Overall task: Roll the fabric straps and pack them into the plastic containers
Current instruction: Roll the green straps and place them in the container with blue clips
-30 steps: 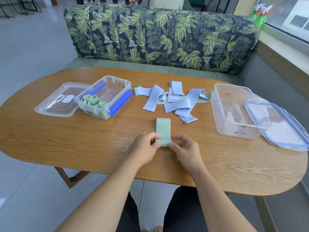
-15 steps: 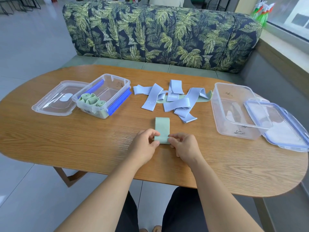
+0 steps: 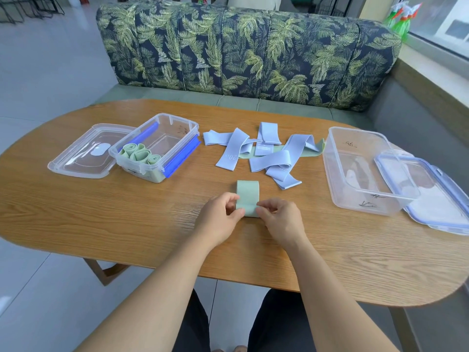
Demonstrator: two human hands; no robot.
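A flat pale-green fabric strap lies near the front edge of the oval wooden worktop, its near end pinched by both hands, left hand and right hand. Beyond lies a pile of light-blue fabric straps. A clear plastic container with blue clips on the left holds rolled green straps.

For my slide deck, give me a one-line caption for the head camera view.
Both hands, left hand and right hand, roll a green strap on the wooden table.
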